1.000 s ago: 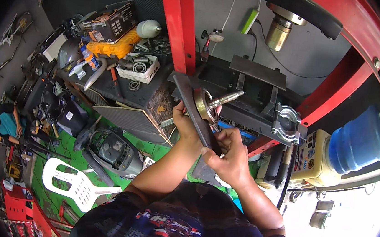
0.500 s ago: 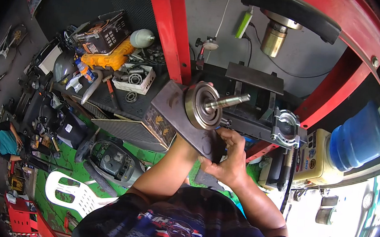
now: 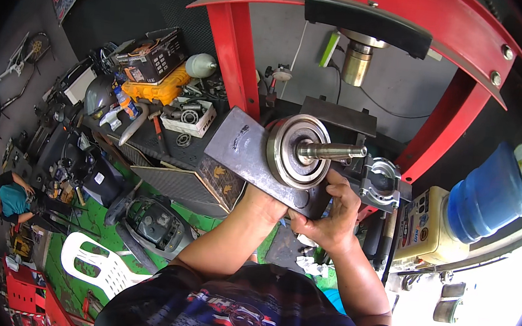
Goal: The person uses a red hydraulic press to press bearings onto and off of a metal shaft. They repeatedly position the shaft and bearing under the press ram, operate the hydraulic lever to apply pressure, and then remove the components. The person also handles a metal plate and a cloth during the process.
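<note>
A thick, dark steel plate point(image 3: 237, 145) is held up tilted in front of me. On it sits a crankshaft point(image 3: 300, 149), a round polished web whose stepped shaft points to the right. My left hand point(image 3: 263, 205) supports the plate from beneath, its fingers hidden behind the metal. Around the plate's right end closes my right hand point(image 3: 334, 217), with the thumb at the lower edge and the fingers close to the round web. Beyond my hands, a bearing separator point(image 3: 380, 179) lies on the right of the press bed.
A red press frame point(image 3: 234, 53) surrounds a hanging steel ram point(image 3: 357, 65). On the left bench lie a hammer point(image 3: 158, 131), a white box of bearings point(image 3: 199, 122) and a yellow case point(image 3: 161, 87). A blue water bottle point(image 3: 491, 185) stands right. Another person point(image 3: 15, 199) works far left.
The plate and crankshaft have shifted right and slightly downward in view, and the plate's upper face shows more. Both hands keep their hold. The camera view has also shifted.
</note>
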`<state>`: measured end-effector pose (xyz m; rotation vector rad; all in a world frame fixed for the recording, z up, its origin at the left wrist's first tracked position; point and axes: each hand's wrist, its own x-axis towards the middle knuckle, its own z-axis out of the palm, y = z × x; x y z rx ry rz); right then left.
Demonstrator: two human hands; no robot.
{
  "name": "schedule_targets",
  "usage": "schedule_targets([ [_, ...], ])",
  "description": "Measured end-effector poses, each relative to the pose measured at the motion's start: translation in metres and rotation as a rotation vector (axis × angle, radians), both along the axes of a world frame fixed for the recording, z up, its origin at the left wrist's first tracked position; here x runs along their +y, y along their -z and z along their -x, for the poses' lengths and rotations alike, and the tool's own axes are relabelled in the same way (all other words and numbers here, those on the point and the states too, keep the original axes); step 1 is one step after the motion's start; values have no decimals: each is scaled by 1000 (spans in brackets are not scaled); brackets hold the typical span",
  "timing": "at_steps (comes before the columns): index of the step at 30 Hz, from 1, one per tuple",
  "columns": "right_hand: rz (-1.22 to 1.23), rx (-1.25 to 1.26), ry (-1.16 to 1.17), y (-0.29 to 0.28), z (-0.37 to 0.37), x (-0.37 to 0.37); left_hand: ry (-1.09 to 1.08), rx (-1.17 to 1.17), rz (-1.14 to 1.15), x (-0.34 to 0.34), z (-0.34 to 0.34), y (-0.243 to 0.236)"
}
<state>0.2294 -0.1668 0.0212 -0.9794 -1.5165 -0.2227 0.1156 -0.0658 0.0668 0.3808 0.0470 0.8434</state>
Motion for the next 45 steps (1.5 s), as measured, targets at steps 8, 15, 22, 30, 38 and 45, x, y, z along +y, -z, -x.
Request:
schedule_targets([
  [8,-119,1,-14,4,-9,-2,-32,4,-122,-21,8,-8],
  [15,-153,-75,17,-13,-9,-4,-207,-67,-101,-49,21,-6],
  [22,-141,-129,48,-39,12,-9,-462,-150,-157,-56,33,-9],
  [30,53,-132,10,-63,27,-5,-431,20,-345,-52,39,-5],
  [38,308,-249,2,-39,14,-4,-331,137,-58,-33,57,19],
  [45,560,-424,3,-96,-12,-13,-149,124,141,-6,62,53],
])
